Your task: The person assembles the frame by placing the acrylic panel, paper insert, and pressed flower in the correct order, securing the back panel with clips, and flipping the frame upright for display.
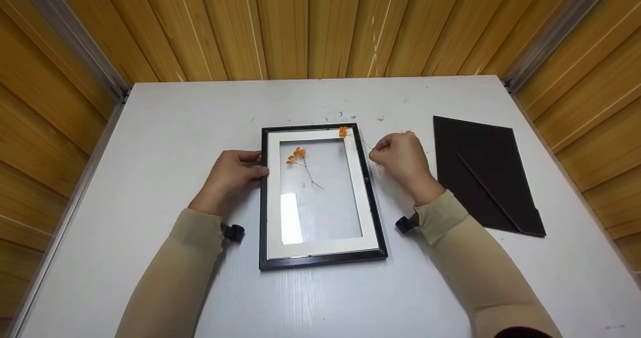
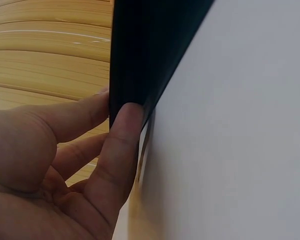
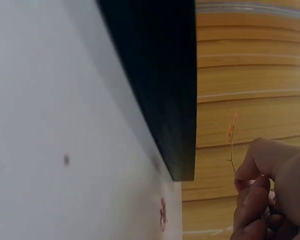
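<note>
Wood-grain panels (image 1: 305, 27) enclose a white table (image 1: 125, 218) bearing a black picture frame (image 1: 323, 263), an orange flower sprig (image 1: 298, 152) within its mat (image 1: 273, 218) opening. The left hand (image 1: 231, 178) grips the frame's left edge. The right hand (image 1: 404, 158) pinches a second sprig (image 1: 342, 131) by its stem, raised above the frame in the right wrist view; only the head view includes the backing board (image 1: 478, 162).

I can't read any words or numbers. Low down on the right side of the white table (image 1: 330, 305), there is a small, faint grey mark (image 1: 615, 326). It is too tiny and blurry to tell if it is writing. The dark specks (image 1: 353, 117) farther back don't make letters I can read.
</note>
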The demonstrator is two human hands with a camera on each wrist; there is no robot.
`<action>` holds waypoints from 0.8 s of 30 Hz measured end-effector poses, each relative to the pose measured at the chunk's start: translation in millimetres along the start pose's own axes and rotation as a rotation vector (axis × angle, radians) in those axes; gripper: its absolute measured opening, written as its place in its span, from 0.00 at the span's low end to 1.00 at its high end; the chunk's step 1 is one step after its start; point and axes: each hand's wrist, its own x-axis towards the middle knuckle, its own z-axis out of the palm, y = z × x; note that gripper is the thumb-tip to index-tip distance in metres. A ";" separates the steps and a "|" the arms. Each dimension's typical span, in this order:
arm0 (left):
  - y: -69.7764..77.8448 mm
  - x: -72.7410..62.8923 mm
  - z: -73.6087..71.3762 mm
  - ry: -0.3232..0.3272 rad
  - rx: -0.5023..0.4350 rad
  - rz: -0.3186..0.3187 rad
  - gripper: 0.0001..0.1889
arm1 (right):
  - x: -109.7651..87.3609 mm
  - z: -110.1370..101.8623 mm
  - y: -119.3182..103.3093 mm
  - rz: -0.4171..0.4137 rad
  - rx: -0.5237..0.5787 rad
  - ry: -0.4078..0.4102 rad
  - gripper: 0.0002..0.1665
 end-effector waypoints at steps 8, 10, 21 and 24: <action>1.2 0.7 2.9 -0.012 -0.019 0.006 0.32 | -18.9 10.0 -21.8 -0.056 -0.041 -0.068 0.08; 0.8 1.1 4.4 -0.016 -0.022 0.005 0.32 | -21.8 11.1 -25.3 -0.062 -0.050 -0.073 0.08; 1.7 3.7 9.7 -0.024 -0.016 0.013 0.32 | -13.2 4.3 -47.0 0.022 -0.140 -0.228 0.10; 2.6 3.4 9.6 -0.022 -0.015 0.010 0.32 | -3.9 4.6 -49.9 0.059 -0.159 -0.289 0.12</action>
